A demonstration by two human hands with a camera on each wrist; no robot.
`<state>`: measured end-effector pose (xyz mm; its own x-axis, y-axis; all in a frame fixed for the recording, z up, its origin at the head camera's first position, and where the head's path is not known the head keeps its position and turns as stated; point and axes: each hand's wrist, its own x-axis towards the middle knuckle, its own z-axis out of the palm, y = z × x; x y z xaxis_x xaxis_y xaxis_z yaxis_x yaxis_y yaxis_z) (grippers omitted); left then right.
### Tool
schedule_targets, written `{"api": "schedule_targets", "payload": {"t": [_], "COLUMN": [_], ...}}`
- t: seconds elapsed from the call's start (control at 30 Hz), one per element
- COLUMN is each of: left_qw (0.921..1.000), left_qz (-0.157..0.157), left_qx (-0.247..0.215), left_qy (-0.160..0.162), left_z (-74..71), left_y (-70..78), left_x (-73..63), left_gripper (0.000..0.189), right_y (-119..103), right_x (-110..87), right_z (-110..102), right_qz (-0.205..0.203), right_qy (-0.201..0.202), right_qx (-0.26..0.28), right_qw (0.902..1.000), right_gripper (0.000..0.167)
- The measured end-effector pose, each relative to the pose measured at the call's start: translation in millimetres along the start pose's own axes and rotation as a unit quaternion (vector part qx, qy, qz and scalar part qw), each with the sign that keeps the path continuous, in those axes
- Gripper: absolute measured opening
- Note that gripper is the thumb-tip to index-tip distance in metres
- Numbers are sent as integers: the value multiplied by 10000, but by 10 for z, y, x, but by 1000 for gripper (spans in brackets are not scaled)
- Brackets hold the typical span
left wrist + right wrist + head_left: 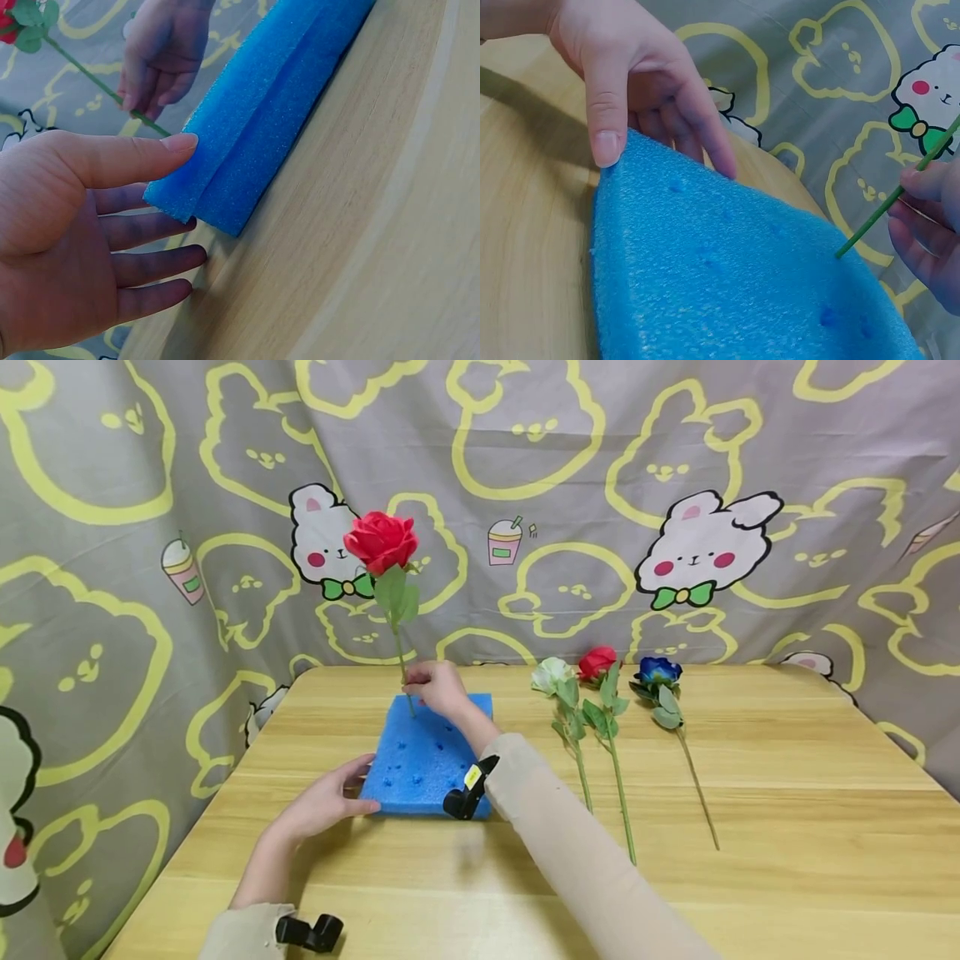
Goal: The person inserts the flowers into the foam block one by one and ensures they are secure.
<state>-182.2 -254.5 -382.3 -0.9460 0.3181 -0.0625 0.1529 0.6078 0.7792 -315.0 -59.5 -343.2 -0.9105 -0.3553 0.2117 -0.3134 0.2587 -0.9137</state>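
Observation:
A blue foam block (450,785) with several small holes lies on the table. Between thumb and fingers, my right hand (441,690) pinches the green stem of an upright red rose (381,542). The stem's lower end (844,250) meets the top of the foam near its far left side; how deep it goes is hidden. At the near left corner of the block rests my left hand (324,798). Its thumb (169,150) touches the foam's edge, while the other fingers (154,266) extend almost straight along the left side.
To the right, a white rose (552,676), a second red rose (597,665) and a blue rose (657,672) lie on the wooden table (787,777). A patterned grey curtain (465,627) hangs behind the table. Each wrist carries a black camera mount (309,933).

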Motion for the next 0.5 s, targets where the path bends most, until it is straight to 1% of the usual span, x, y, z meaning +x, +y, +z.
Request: {"api": "schedule_targets", "payload": {"t": [0.2,0.33,0.5], "left_qw": [10000,10000,10000], "left_qz": [-8,-44,-41], "left_qx": [-2,9,10], "left_qy": [-11,-8,-19], "left_z": [-1,-1,-3], "left_y": [-2,-9,9], "left_x": [6,13,6], "left_gripper": [78,78,78], "right_y": [23,21,34], "right_x": [1,-5,1], "right_z": [21,15,1], "right_qz": [193,245,274], "right_qy": [12,52,2], "right_qx": [69,103,242], "right_qw": [9998,9996,9993], "right_gripper": [19,19,17]}}
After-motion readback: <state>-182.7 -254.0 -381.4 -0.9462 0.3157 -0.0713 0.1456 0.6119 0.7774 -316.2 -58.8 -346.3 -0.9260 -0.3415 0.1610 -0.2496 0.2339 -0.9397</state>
